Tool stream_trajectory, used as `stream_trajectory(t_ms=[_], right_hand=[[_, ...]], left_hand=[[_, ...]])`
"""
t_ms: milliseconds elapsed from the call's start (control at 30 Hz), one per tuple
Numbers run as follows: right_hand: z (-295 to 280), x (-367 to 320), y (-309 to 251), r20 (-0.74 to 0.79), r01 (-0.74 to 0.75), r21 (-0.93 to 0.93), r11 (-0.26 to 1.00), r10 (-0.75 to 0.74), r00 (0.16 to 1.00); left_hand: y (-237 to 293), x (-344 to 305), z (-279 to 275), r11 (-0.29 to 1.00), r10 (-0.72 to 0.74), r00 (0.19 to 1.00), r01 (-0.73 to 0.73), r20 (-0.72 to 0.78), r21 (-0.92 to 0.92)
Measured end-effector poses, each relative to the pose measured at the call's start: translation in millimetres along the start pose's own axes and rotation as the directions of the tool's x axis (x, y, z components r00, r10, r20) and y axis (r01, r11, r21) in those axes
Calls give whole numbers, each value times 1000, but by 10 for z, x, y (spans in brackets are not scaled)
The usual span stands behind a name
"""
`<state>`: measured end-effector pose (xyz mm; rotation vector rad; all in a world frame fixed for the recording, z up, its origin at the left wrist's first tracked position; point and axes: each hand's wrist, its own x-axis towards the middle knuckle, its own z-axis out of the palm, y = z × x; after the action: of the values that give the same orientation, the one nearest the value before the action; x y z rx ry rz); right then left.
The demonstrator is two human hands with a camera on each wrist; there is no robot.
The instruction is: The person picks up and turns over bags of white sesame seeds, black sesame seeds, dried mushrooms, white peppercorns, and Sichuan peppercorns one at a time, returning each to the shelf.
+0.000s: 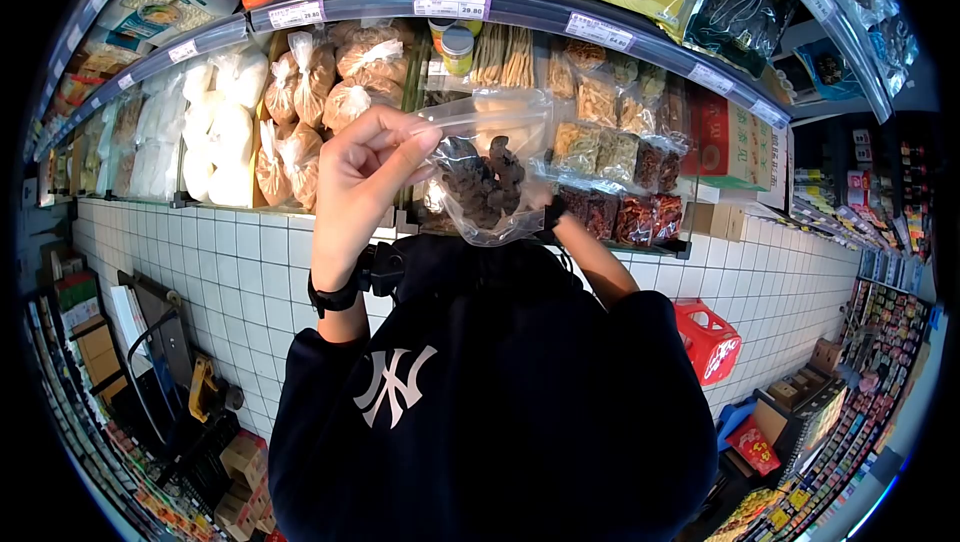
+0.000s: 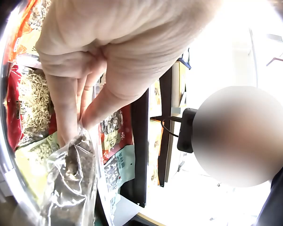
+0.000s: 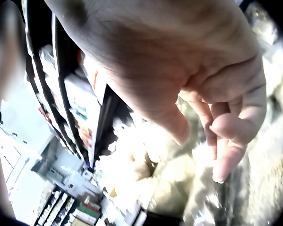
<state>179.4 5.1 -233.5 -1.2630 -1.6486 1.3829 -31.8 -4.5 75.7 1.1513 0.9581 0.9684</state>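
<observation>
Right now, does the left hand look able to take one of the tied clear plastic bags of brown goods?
Probably not while occupied: the left hand pinches the top of a clear zip bag of dark dried pieces. The tied bags lie close beside it, though, seemingly unblocked.

Left grip [image 1: 362,177] raised, fingertips pinched, right grip [image 3: 198,70] loosely curled

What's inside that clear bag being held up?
The clear bag holds dark, wrinkled pieces in a clump. Whatever lies behind the front ones is covered, and their exact kind can't be told.
</observation>
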Motion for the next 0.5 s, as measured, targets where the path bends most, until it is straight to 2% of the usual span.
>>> stream_trajectory(t_ms=[33,67,100,167,200,267,367,433,500], right_hand=[[-138,-36,-324,-38,60,-7,998,-61,997],[-463,-270,-1349,-59,49,-7,999,-49,997],[-538,-263,-1454,-63,47,-7,999,-47,997],[-645,-230,-1561,-218,100,221,970,-51,975],[-689,-294,-1810,-225,99,222,970,-47,973],[-728,-518,-2409,-341,198,294,935,-91,936],[-717,-726,-2616,-315,260,250,933,-175,933],[-689,-788,-2725,-315,258,254,932,-172,933],[-675,-827,-2783,-314,165,276,947,-73,946]], left_hand=[[7,0,6,1000,-9,1000,9,-2,9],[9,4,18,1000,-18,1000,18,-3,18],[-2,10,27,1000,-19,1000,19,2,18],[-38,25,45,1000,-16,1000,16,0,26],[-58,31,61,999,-19,1000,19,8,26],[-88,43,93,998,3,1000,-3,-7,61],[-101,48,168,997,22,999,-19,-41,71],[-67,30,188,997,12,1000,-10,-24,74],[-35,10,207,997,2,1000,-2,-10,77]])
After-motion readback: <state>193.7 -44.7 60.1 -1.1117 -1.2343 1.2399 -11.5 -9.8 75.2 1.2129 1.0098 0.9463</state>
